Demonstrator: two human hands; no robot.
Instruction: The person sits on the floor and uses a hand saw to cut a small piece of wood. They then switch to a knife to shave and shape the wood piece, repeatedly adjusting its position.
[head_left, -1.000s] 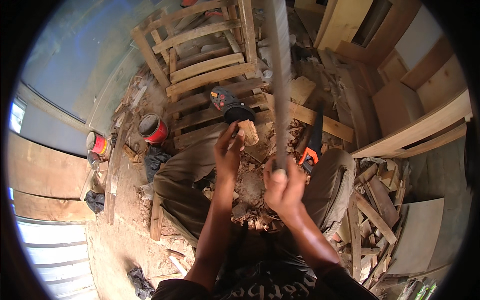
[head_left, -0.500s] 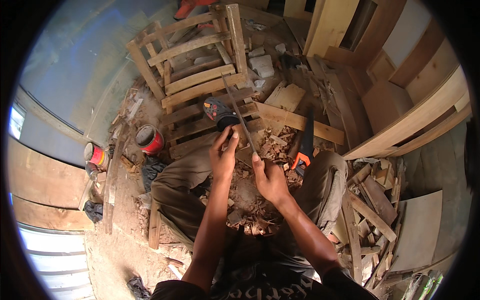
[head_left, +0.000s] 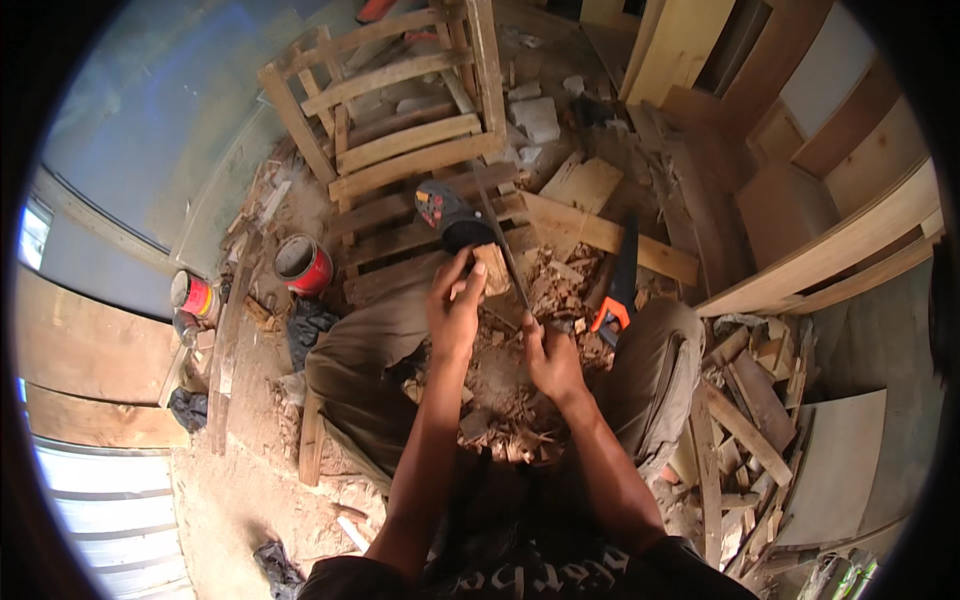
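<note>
Your left hand [head_left: 453, 312] pinches a block [head_left: 494, 272] between thumb and fingers, at the near end of the shoe [head_left: 440, 208]. Your right hand [head_left: 553, 362] is closed on a long blade [head_left: 501, 232], right of the block; contact undetermined. Saw [head_left: 624, 272] near your right knee.

Left grip [head_left: 453, 312] pinched, fingers forward; right grip [head_left: 553, 364] curled tight, slightly lower; both forearms [head_left: 425, 455] slanting inward

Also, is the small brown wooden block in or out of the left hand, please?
In: the left hand visibly grips the block's edge.
</note>
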